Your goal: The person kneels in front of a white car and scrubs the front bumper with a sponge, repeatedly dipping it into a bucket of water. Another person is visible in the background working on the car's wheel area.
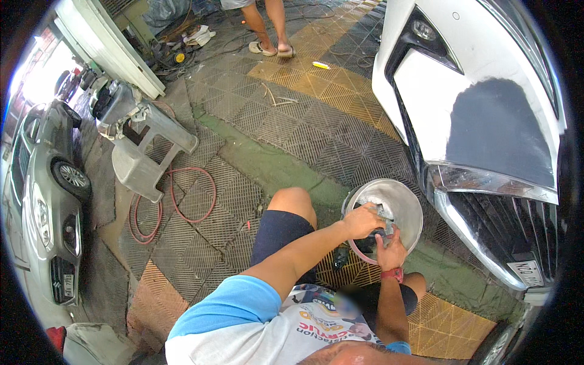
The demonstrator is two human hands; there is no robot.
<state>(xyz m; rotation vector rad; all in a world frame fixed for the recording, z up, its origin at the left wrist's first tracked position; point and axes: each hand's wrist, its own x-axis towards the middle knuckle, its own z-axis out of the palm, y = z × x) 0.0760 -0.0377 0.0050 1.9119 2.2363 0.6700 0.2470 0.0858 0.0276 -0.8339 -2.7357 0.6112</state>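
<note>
Grey scrap (389, 227) is pinched by left hand (362, 221) and right hand (391, 251), fingers narrow. Keep it over the bucket (412, 204).

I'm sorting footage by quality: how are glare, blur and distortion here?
Head view: glare bleaches the bright white opening, upper left; head view: a soft blurred patch by the printed white shirt; head view: black fisheye rim, the silver car looking warped beside it; head view: round grey bucket fairly clear.
</note>
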